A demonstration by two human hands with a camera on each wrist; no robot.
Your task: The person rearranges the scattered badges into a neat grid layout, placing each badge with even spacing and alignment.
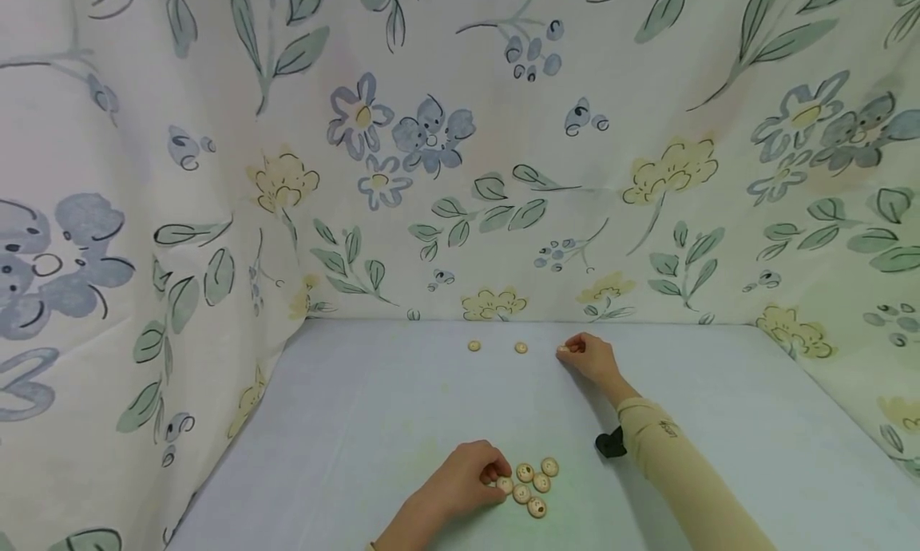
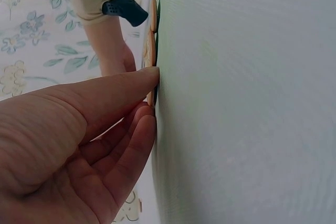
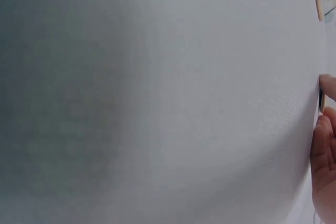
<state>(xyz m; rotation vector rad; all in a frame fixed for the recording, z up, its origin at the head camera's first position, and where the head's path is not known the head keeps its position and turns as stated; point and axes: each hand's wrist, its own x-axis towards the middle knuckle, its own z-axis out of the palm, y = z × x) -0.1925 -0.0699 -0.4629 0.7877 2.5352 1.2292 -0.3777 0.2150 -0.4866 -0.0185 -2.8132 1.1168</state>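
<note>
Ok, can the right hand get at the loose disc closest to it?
Probably yes: nothing stands between the right hand and the loose disc, but that hand pinches another disc, which it would likely need to release first.

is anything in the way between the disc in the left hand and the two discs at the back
Nothing visible is. The head view shows bare table between the pinched disc in the left hand and the back discs. The right hand is right of that path.

Right hand (image 1: 592,359) beyond left hand (image 1: 463,479)
</note>
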